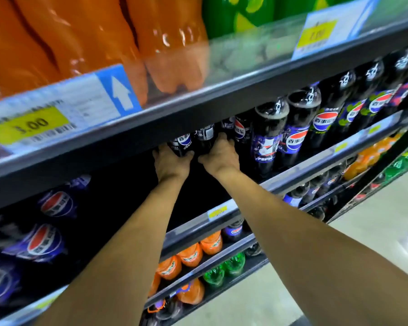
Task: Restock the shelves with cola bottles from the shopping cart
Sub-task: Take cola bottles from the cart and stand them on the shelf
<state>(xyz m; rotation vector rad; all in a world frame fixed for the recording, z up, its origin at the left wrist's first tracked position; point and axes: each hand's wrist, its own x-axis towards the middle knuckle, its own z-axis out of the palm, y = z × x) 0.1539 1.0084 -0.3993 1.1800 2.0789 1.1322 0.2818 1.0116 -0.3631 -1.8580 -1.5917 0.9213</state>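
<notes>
Your left hand (pixel 172 162) grips one cola bottle (pixel 182 141). Your right hand (pixel 220 156) grips the neighbouring bottle (pixel 206 137), both on the shelf (pixel 316 159).

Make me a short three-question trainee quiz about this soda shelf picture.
1. True or false: the left hand and the right hand each grip a dark plastic cola bottle.
2. What stands on the shelf directly above those bottles? A) orange plastic soda bottles B) milk cartons C) canned beans
3. Fill in: the white arrow on the blue shelf-edge label points ___.
Key: 1 true; 2 A; 3 up.
</notes>
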